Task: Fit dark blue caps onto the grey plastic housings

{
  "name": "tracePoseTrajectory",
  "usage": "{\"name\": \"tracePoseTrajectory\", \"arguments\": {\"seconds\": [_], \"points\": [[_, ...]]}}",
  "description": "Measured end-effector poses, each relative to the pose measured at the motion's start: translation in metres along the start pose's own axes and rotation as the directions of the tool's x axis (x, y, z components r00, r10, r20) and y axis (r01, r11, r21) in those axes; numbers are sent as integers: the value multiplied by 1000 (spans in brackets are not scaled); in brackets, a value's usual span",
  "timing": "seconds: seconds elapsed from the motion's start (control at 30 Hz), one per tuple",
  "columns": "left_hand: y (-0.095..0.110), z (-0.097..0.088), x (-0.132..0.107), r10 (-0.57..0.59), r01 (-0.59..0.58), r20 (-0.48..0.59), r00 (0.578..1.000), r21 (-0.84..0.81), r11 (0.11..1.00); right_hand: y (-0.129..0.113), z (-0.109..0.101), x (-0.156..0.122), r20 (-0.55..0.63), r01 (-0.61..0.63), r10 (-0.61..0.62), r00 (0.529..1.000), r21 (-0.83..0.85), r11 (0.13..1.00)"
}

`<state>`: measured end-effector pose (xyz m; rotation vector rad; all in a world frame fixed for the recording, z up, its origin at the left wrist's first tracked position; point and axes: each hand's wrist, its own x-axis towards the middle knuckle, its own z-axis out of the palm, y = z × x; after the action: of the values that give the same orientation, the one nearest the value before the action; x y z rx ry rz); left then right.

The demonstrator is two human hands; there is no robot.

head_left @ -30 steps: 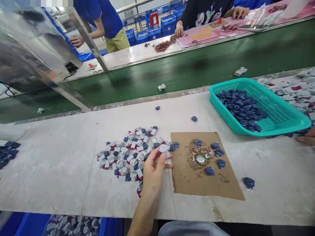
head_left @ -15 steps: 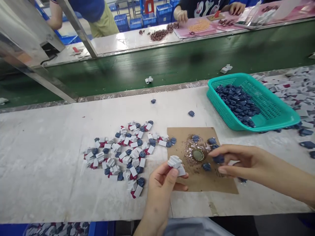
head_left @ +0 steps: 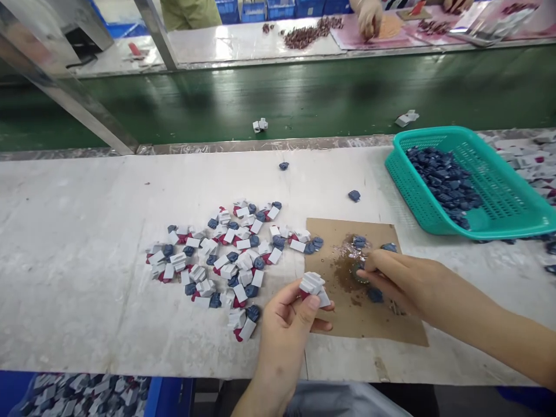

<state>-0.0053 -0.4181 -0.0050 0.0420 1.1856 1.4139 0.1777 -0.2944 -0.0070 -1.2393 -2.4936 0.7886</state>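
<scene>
My left hand (head_left: 289,324) pinches a small white stepped plastic piece (head_left: 311,282) with a dark red part under it, held up over the left edge of a brown cardboard sheet (head_left: 330,321). My right hand (head_left: 403,284) is closed at the fingertips on a small dark blue piece (head_left: 359,267), mostly hidden by the fingers. Those fingertips are at a small round dish (head_left: 357,278) on the cardboard, with a wet brown stain around it. Other dark blue pieces (head_left: 375,295) lie on the sheet near the dish.
Left of the cardboard spreads a cluster of white, red and blue assembled pieces (head_left: 238,260). A teal basket (head_left: 512,202) holds dark blue pieces at right. Behind runs a green conveyor belt (head_left: 321,95); beyond it, a co-worker's hand (head_left: 369,20). A blue bin (head_left: 167,394) sits below the table's front edge.
My right hand has moved left, bringing the dark blue piece from the cardboard's right side to the round dish. My left hand keeps its hold. The view has tilted down slightly.
</scene>
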Motion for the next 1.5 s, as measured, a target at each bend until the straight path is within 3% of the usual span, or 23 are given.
{"name": "tracePoseTrajectory", "arguments": {"seconds": [0.17, 0.27, 0.4, 0.53, 0.67, 0.9, 1.07, 1.17, 1.27, 1.3, 1.37, 1.43, 1.5], "points": [[0, -6, 4, -24, 24, 24, 999, -20, 1000, 7, 0, 4, 98, 282, -270, 958, -131, 951], [-1, -8, 6, -39, 40, 44, 998, -26, 999, 2, -3, 3, 78, 364, -357, 931, -104, 926], [0, -2, 1, -70, 73, 34, 997, -69, 995, -27, -10, -5, -91, 238, -226, 970, 165, 957], [3, 6, -6, -109, 112, 38, 993, -109, 988, -56, -13, -9, -79, 103, -76, 994, 430, 897], [3, 5, -8, -92, 101, 66, 994, -141, 985, -62, -11, -9, -39, 36, -19, 999, 487, 873], [-10, -3, -3, 26, -3, 189, 982, -120, 993, -59, -5, -12, 62, -13, -20, 998, 498, 867], [-15, -9, -3, 65, -61, 195, 979, -26, 998, -58, 5, -12, 163, -116, 15, 987, 628, 769], [-8, -19, -4, -6, -67, 384, 923, 177, 982, -60, 5, -3, 206, -158, 31, 978, 642, 750], [2, -26, -5, 30, -282, 555, 831, 375, 883, -72, 2, 15, 135, -193, 138, 981, 671, 716], [5, -27, -6, 57, -358, 579, 813, 421, 833, -80, 2, 21, 155, -237, 181, 971, 702, 671], [10, -25, -6, 128, -485, 603, 788, 479, 731, -96, 3, 32, 337, -402, 220, 915, 749, 527], [13, -22, -5, 219, -594, 615, 757, 510, 622, -112, 8, 37, 568, -582, 166, 806, 709, 398], [13, -19, -2, 293, -672, 628, 721, 531, 516, -123, 14, 38, 680, -676, 131, 722, 652, 342]]}}
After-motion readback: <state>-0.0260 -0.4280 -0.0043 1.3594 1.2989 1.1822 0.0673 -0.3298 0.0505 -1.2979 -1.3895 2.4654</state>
